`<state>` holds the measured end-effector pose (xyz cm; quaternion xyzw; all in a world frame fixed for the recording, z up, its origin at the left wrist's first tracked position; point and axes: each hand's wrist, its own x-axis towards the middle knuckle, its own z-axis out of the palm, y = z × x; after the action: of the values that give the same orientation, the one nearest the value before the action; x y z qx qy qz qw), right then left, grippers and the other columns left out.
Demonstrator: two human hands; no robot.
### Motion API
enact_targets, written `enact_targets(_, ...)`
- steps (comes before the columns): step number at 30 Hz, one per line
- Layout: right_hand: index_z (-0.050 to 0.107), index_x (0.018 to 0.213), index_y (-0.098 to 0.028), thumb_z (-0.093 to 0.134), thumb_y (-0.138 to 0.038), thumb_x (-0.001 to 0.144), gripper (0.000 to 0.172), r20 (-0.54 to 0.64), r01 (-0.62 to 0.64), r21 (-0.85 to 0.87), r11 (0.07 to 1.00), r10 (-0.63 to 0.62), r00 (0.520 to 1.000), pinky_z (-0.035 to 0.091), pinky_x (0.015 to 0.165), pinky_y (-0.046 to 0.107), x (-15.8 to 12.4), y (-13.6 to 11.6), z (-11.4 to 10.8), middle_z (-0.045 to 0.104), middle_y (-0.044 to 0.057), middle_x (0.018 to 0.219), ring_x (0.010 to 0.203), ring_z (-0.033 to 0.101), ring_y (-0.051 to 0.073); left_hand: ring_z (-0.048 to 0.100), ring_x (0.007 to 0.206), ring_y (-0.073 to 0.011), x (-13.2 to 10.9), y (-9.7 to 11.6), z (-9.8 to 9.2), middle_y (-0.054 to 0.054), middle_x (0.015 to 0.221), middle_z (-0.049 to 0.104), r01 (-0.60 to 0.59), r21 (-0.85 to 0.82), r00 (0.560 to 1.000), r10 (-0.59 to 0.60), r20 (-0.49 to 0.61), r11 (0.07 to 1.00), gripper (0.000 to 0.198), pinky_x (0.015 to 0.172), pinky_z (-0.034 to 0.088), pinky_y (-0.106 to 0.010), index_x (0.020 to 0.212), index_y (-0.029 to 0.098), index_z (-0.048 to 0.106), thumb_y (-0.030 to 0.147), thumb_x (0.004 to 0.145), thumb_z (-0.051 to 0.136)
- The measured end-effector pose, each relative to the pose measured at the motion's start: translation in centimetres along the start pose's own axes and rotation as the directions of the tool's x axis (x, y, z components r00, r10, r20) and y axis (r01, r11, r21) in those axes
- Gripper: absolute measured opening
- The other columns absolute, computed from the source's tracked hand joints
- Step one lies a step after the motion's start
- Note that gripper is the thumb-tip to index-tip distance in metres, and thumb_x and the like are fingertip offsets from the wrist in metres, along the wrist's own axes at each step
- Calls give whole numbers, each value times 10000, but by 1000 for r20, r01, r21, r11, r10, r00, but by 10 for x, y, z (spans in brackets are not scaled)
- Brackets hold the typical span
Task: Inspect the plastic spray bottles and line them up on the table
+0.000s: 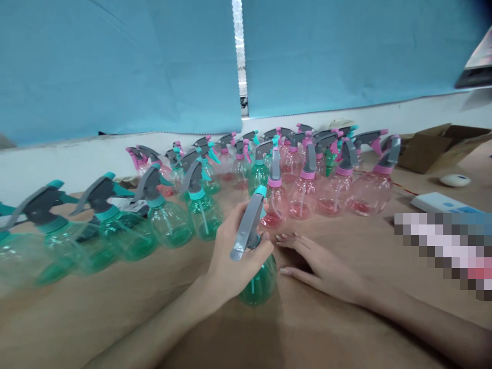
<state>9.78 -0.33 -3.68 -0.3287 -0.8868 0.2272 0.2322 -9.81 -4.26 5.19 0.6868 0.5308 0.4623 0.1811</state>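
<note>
My left hand (234,251) is wrapped round the neck of a green spray bottle (258,282), just under its grey trigger head with a teal nozzle. The bottle stands upright in the middle of the near table. To its right, my right hand (315,264) rests low over the tabletop with its fingers stretched out, apart from the bottle. A row of green spray bottles (171,223) runs off to the left. Just beyond my hands stand several pink spray bottles (302,197) with grey heads and pink collars.
More green and pink spray bottles crowd the back of the brown table (154,312). At the right are an open cardboard box (430,151), a white computer mouse (455,180) and a white-and-blue box (446,203). A blue sheet (154,66) covers the wall behind.
</note>
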Motion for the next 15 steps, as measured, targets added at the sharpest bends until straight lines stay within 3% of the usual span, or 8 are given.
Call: enact_targets(15, 390, 1332, -268, 532, -433, 880, 502, -2, -13, -17, 1000, 13, 1000, 393, 1024, 465, 0, 0, 2, 531, 77, 1312, 1217, 483, 256, 607, 702, -162, -1, -2, 2, -15, 889, 642, -54, -10, 998, 54, -35, 998, 388, 669, 508, -323, 1078, 218, 548, 119, 703, 553)
